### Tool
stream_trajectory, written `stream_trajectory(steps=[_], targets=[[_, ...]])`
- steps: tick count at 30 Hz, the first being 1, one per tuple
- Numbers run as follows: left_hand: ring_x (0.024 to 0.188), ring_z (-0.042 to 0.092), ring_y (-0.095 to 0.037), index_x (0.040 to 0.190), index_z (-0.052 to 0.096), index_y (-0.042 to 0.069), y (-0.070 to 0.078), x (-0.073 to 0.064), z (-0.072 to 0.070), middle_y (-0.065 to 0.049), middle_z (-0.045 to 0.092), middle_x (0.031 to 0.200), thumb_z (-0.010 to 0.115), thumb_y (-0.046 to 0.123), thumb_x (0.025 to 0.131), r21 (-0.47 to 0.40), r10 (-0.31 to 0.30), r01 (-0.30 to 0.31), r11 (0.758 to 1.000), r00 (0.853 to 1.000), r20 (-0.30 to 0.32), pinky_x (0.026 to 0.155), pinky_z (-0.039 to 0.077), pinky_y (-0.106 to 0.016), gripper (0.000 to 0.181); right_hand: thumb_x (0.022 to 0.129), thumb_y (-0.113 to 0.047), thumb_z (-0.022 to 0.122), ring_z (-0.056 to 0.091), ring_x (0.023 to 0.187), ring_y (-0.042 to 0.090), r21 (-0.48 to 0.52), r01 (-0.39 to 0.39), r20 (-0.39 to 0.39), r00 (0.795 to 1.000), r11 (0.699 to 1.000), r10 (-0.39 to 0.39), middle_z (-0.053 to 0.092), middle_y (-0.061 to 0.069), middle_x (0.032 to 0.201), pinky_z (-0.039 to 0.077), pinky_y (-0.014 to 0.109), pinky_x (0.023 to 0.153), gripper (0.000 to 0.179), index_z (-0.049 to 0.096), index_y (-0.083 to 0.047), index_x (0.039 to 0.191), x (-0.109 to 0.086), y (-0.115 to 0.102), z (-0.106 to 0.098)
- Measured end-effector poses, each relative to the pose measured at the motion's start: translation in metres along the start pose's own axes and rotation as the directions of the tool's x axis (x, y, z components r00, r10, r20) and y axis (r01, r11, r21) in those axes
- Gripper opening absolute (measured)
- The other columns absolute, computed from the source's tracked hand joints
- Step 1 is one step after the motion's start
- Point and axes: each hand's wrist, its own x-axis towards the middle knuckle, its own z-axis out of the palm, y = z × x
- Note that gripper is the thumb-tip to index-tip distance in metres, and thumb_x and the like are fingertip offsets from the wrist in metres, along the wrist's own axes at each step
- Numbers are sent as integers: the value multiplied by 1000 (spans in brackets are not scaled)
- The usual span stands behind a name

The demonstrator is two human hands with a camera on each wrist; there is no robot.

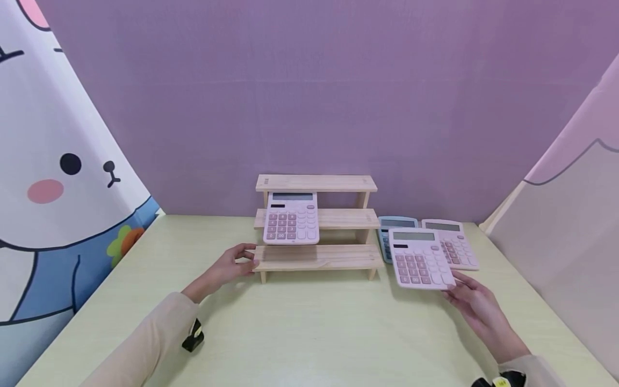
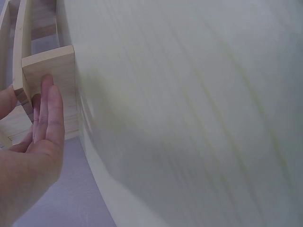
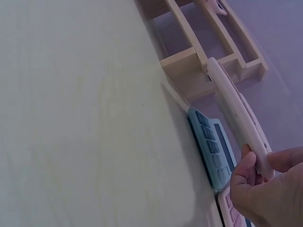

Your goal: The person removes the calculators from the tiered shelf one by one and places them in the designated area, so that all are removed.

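Note:
A three-step wooden display stand (image 1: 319, 258) stands on the table against the purple backdrop. My left hand (image 1: 232, 263) grips the left end of its lowest step, thumb above and fingers (image 2: 54, 113) beneath. On the middle step a pink calculator (image 1: 292, 219) leans back, keys facing out. My right hand (image 1: 479, 309) pinches another pink calculator (image 1: 419, 258) by its lower right corner, held up off the table; the right wrist view shows this calculator (image 3: 241, 113) edge-on between thumb and fingers. Behind it are a blue calculator (image 1: 397, 222), partly covered, and a further pink calculator (image 1: 459, 244).
The pale wood-grain table (image 1: 309, 328) stretches in front of the stand. A purple backdrop (image 1: 314, 97) rises behind it. Cartoon-printed cloth (image 1: 72, 226) borders the left side, and a pink and grey cloth (image 1: 570, 231) borders the right.

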Motion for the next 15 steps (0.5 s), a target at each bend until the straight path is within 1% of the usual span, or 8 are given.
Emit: stream_trajectory(steps=[9,15], targets=[[89,60,-18,136,30,-5,1,0,0,-25,47,117,56,11,89,-1,6,-6,1000,1000,3,84,56,-36,56,88,10,46,62,82,9,-87,-72,-104,993,994,63,65,-2,90,54,20,76,34,63,-19,94,-4,3,-4],[88,60,-17,136,31,-4,1,-1,0,-24,47,116,57,11,89,-2,-4,4,1000,1000,-2,83,56,-36,56,87,10,47,62,82,8,-138,-90,-113,991,986,74,65,-2,90,54,19,76,36,62,-21,94,-7,8,-6]])
